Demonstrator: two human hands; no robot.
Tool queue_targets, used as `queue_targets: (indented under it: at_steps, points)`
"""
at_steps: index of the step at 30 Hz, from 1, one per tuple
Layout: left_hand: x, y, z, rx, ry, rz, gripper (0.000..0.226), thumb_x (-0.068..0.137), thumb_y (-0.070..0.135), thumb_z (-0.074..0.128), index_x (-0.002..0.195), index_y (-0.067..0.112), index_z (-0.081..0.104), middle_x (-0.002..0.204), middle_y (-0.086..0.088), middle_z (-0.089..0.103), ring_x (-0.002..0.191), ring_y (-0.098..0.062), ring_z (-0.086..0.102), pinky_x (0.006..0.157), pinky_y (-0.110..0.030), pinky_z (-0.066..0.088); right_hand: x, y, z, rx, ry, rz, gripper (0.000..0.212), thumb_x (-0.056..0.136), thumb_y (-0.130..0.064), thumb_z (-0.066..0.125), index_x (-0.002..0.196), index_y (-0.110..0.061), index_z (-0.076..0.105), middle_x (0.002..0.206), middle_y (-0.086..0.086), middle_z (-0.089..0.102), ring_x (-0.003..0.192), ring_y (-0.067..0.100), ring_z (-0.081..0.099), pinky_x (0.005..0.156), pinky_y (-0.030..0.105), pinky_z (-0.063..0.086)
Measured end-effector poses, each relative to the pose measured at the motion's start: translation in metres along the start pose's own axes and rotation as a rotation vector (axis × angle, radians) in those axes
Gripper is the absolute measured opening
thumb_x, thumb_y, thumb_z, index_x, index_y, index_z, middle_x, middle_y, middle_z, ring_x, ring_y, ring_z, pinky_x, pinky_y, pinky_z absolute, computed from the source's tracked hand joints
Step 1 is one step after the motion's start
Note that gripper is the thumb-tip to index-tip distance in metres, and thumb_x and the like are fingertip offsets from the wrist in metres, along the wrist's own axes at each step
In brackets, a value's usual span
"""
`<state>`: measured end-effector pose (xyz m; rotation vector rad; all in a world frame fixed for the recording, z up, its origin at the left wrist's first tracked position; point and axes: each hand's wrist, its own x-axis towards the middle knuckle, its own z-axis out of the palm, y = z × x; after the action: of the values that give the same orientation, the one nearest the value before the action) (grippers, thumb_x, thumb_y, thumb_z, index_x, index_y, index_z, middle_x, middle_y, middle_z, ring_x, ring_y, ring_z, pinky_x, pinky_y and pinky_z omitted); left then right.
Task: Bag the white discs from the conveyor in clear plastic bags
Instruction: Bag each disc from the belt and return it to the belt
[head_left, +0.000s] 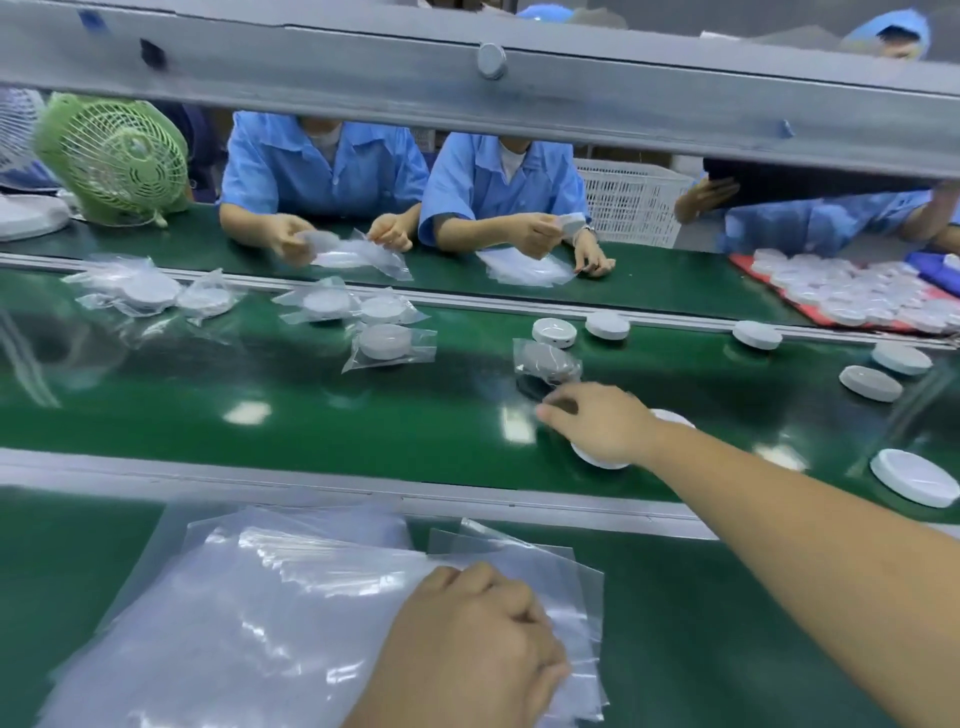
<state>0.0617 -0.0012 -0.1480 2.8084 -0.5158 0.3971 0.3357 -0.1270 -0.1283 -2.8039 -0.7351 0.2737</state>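
My right hand reaches out over the green conveyor belt, its fingers loosely spread and holding nothing. Just beyond its fingertips a bagged white disc sits tilted, a dark shadow under it. A bare white disc lies on the belt, partly hidden under that hand. Loose white discs are scattered on the belt to the right. On the near ledge my left hand is curled on a stack of clear plastic bags and pinches the top one.
Bagged discs lie on the belt's left and middle. Across the belt, people in blue shirts bag discs. A green fan stands far left, a white basket behind, a red tray of discs far right. A grey beam crosses overhead.
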Motion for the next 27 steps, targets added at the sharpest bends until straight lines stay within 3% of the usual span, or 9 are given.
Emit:
queue_targets:
  at_steps: [2,5,8,11,12,15,19,24,27]
  points:
    - [0.0,-0.001,0.0,-0.023,0.026,-0.002,0.009,0.064,0.054,0.07,0.066,0.048,0.075,0.073,0.031,0.065,0.07,-0.001,0.063,0.062,-0.02,0.055,-0.02,0.011,0.008,-0.271,0.016,-0.028,0.065,0.086,-0.083,0.032,0.135,-0.045,0.052,0.142,-0.004,0.058,0.131,0.029,0.053,0.114,0.052,0.034]
    - [-0.002,-0.004,0.003,-0.047,0.036,-0.072,0.01,0.07,0.045,0.069,0.065,0.037,0.073,0.071,0.027,0.068,0.069,-0.002,0.062,0.06,-0.023,0.057,-0.05,0.026,0.006,-0.436,0.223,-0.126,0.057,0.083,-0.081,0.032,0.114,-0.037,0.052,0.112,-0.009,0.058,0.092,0.02,0.06,0.085,0.036,0.044]
    - [-0.005,-0.009,-0.002,-0.197,0.101,-0.241,0.022,0.079,0.053,0.058,0.079,0.04,0.075,0.086,0.036,0.068,0.083,0.009,0.062,0.071,-0.016,0.056,-0.081,0.025,0.002,-0.116,0.42,-0.127,0.039,0.09,-0.07,0.029,0.09,-0.035,0.046,0.09,-0.009,0.058,0.074,0.019,0.055,0.066,0.035,0.042]
    - [-0.008,-0.014,-0.004,-0.332,0.158,-0.352,0.032,0.081,0.065,0.045,0.1,0.054,0.068,0.103,0.054,0.055,0.105,0.018,0.054,0.088,-0.016,0.051,-0.118,0.019,0.007,0.573,0.404,-0.111,0.018,0.095,-0.04,0.034,0.09,-0.041,0.051,0.104,-0.013,0.063,0.094,0.018,0.058,0.074,0.034,0.044]
    - [-0.008,-0.014,-0.006,-0.366,0.169,-0.365,0.03,0.081,0.067,0.045,0.101,0.057,0.065,0.103,0.055,0.054,0.105,0.019,0.054,0.089,-0.017,0.05,-0.134,0.017,0.009,0.647,0.371,-0.153,0.019,0.095,-0.038,0.037,0.098,-0.044,0.054,0.114,-0.02,0.061,0.101,0.011,0.057,0.079,0.03,0.045]
    - [-0.007,-0.01,-0.01,-0.489,0.222,-0.406,0.025,0.08,0.068,0.049,0.101,0.063,0.063,0.1,0.052,0.059,0.103,0.019,0.057,0.087,-0.02,0.053,-0.178,0.012,0.014,0.462,0.412,-0.473,0.016,0.1,-0.047,0.053,0.116,-0.047,0.054,0.118,-0.022,0.059,0.106,0.009,0.06,0.083,0.02,0.048]
    - [-0.007,-0.003,-0.011,-0.583,0.239,-0.446,0.025,0.083,0.068,0.049,0.097,0.057,0.067,0.093,0.04,0.067,0.084,0.0,0.07,0.073,-0.028,0.057,-0.202,0.005,0.023,0.228,0.635,-0.825,0.014,0.098,-0.025,0.07,0.111,-0.025,0.066,0.119,-0.01,0.067,0.108,0.012,0.069,0.09,0.026,0.055]
    - [-0.007,0.005,-0.015,-0.851,0.179,-0.34,0.045,0.072,0.073,0.073,0.112,0.052,0.065,0.104,0.029,0.072,0.101,0.003,0.068,0.083,-0.014,0.052,-0.213,-0.021,0.034,0.645,0.754,-0.588,0.017,0.079,-0.04,0.085,0.089,-0.029,0.076,0.101,-0.015,0.078,0.1,0.01,0.075,0.086,0.024,0.058]
    - [-0.005,0.011,-0.009,-0.836,0.241,-0.319,0.055,0.07,0.058,0.084,0.119,0.054,0.059,0.11,0.03,0.07,0.103,0.003,0.067,0.084,-0.007,0.048,-0.212,-0.034,0.038,0.871,0.583,-0.374,0.026,0.079,-0.063,0.078,0.08,-0.037,0.079,0.124,-0.016,0.073,0.136,0.012,0.055,0.105,0.036,0.049]
